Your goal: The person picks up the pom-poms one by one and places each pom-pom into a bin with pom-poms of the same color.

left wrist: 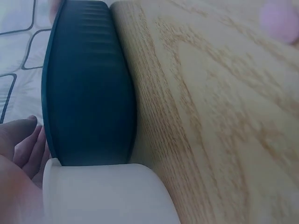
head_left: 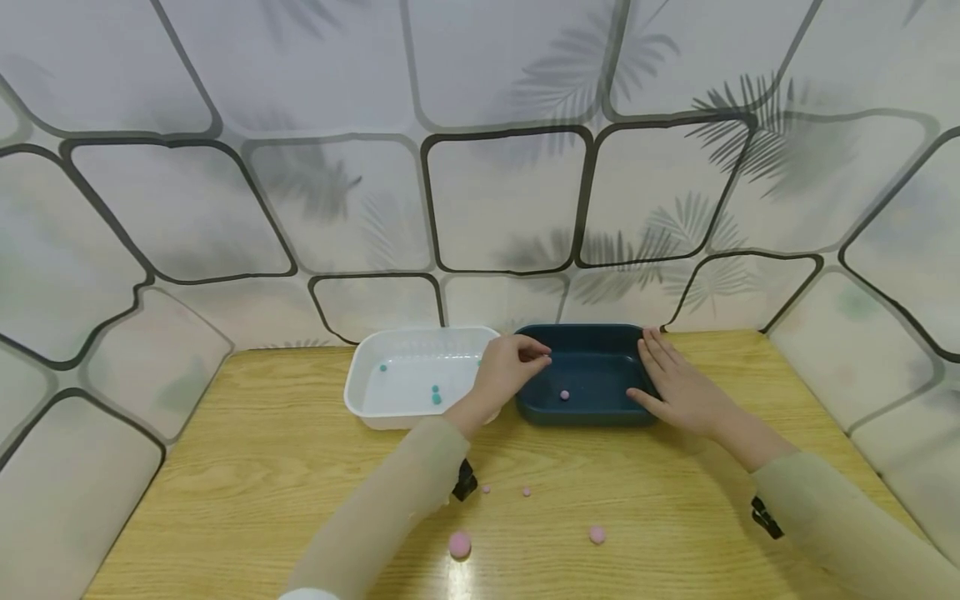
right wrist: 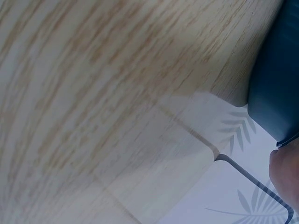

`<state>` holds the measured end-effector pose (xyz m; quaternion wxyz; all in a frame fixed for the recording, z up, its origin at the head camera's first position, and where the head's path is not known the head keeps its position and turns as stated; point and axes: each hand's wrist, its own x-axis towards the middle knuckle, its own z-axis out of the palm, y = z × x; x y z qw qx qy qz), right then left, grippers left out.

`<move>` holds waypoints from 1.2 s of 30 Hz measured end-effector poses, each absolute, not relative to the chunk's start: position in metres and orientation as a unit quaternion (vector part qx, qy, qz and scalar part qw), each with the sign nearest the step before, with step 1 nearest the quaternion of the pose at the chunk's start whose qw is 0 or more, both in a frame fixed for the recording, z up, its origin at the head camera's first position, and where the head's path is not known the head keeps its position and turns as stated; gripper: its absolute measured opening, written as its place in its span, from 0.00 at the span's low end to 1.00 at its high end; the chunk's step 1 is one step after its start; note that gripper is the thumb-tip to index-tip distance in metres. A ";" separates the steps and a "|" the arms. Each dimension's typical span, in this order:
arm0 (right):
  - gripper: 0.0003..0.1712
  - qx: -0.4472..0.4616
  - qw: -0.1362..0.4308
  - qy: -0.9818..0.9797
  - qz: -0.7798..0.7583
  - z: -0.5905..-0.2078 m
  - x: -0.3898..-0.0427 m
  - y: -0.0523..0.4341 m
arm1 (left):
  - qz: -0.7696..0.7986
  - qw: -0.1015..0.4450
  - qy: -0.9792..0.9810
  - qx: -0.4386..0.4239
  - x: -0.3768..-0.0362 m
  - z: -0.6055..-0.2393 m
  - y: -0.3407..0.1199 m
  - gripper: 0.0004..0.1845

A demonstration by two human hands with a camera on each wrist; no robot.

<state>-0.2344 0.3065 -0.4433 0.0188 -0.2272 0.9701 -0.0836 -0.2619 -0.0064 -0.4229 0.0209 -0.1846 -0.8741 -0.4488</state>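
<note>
My left hand hangs over the inner edges of the two trays, its fingertips above the dark blue tray. Its thumb and fingers are bent loosely toward each other, and no held thing shows between them. A small pink ball lies in the blue tray. Flat and straight-fingered, my right hand rests against that tray's right end. The white tray stands to the left, with several small teal balls in it. In the left wrist view, the blue tray shows beyond the white tray's wall.
On the wooden table in front of the trays lie a large pink ball, a medium one and two tiny pink ones, including a bead. A patterned wall covering rises right behind the trays.
</note>
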 end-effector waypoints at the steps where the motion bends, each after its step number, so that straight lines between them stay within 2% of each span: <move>1: 0.55 -0.227 0.018 0.970 -0.083 -0.443 -0.234 0.306 | -0.450 0.022 -0.873 -0.186 -0.261 -0.423 -0.008 0.09; 19: 0.55 -0.232 0.019 0.969 -0.085 -0.441 -0.232 0.305 | -0.523 -0.025 -0.830 -0.189 -0.242 -0.418 -0.032 0.09; 36: 0.55 -0.228 0.023 0.969 -0.092 -0.438 -0.231 0.302 | -0.548 -0.054 -0.815 -0.178 -0.207 -0.408 -0.068 0.09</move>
